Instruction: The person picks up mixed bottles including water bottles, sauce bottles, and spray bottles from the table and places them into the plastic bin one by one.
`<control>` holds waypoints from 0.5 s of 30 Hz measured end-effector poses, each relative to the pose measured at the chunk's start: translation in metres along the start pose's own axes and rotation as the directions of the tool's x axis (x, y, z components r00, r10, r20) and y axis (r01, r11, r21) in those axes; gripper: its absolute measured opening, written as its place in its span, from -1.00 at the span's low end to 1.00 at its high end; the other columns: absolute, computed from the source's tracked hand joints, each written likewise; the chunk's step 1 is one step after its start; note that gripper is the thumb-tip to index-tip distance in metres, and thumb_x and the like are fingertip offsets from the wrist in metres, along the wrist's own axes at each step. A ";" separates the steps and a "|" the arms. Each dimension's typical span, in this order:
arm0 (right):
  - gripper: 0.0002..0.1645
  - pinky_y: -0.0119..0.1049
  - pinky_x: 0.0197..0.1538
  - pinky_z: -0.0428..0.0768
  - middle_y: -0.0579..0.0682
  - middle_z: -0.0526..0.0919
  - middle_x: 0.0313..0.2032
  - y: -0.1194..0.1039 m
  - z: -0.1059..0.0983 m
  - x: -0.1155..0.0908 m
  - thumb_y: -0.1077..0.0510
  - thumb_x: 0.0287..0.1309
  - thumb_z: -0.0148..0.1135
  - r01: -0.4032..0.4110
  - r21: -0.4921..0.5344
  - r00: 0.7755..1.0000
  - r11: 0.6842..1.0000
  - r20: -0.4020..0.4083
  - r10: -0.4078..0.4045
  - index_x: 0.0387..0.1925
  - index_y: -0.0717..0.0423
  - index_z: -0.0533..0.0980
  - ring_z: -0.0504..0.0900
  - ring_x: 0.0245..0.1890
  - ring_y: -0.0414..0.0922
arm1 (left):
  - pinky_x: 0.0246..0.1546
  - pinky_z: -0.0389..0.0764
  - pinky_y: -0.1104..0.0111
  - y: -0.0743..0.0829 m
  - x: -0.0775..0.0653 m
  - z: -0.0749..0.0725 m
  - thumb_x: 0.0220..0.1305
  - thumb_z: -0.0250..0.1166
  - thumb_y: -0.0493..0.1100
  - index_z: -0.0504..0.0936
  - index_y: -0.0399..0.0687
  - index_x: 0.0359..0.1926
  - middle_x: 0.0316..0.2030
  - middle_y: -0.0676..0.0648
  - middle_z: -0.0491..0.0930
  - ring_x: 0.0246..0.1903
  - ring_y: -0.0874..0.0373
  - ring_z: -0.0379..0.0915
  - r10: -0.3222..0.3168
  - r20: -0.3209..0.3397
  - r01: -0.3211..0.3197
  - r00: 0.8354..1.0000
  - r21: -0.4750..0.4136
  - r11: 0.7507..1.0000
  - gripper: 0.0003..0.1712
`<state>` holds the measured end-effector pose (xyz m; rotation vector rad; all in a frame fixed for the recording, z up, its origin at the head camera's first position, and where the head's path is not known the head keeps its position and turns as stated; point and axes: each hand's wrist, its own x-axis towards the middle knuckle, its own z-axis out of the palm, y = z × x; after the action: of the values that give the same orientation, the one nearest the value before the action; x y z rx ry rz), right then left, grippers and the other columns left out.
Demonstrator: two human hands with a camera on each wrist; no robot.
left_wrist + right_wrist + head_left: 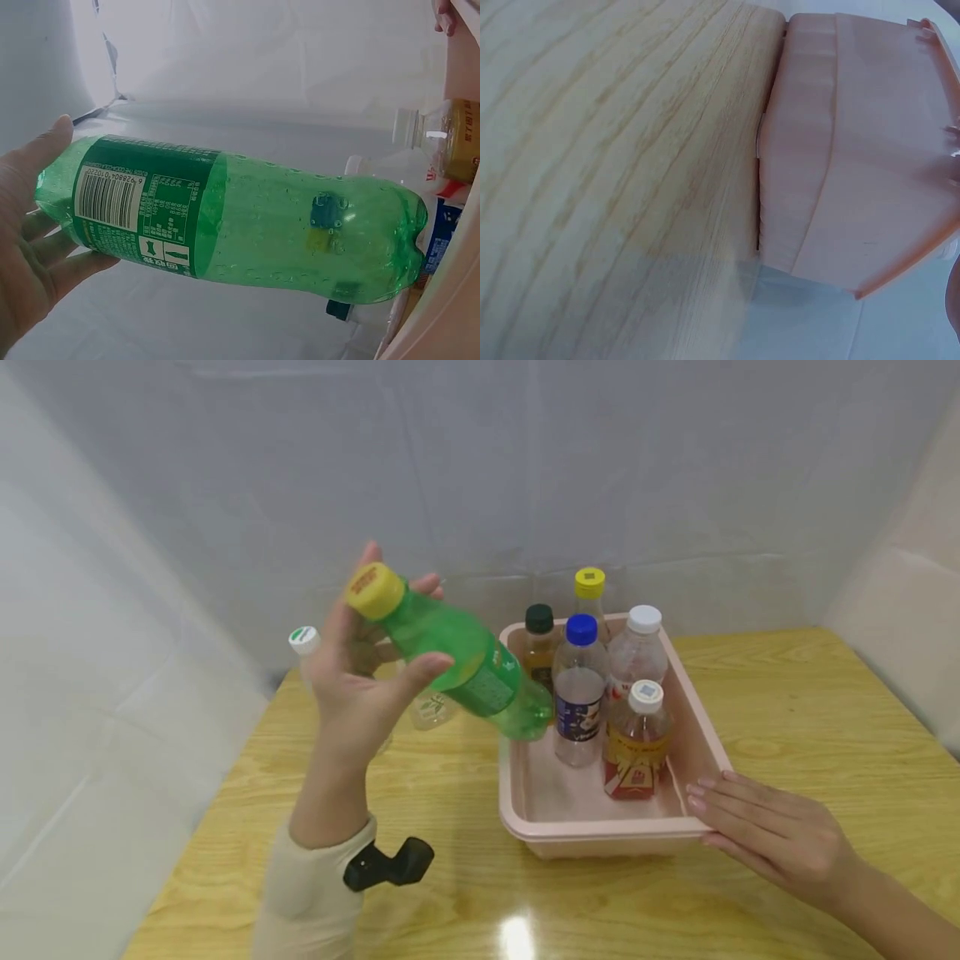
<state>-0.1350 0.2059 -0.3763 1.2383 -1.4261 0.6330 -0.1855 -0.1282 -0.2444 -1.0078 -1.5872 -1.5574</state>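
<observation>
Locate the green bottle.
In the head view, the green bottle is just left of centre, tilted in the left hand, its base by the left rim of the pink tub.

From above, your head camera faces forward and down on green bottle (468,656) and bin (615,830), shared close up by your left-wrist view and, low over the table (615,165), your right-wrist view respectively.

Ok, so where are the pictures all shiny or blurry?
Head view: white glare on the table near the bottom edge, and the left hand a bit blurry; left wrist view: barcode sharp on the green bottle; right wrist view: bluish tint beside the pink tub.
</observation>
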 end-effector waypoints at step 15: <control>-0.72 -0.26 0.14 0.55 0.21 0.72 -0.25 0.001 0.001 0.002 0.16 0.22 0.21 0.009 0.009 1.000 1.000 -0.012 -0.008 -0.24 0.34 0.66 0.68 -0.09 -0.02 | -0.23 0.70 0.27 -0.030 -0.005 0.013 0.02 0.35 0.23 0.12 -0.28 0.40 0.05 -0.35 0.54 -0.08 0.08 0.61 -0.153 0.174 0.138 0.973 0.098 0.986 0.09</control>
<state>-0.1362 0.2047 -0.3744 1.2454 -1.4091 0.6405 -0.2090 -0.1148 -0.2634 -1.0295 -1.8744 -1.5141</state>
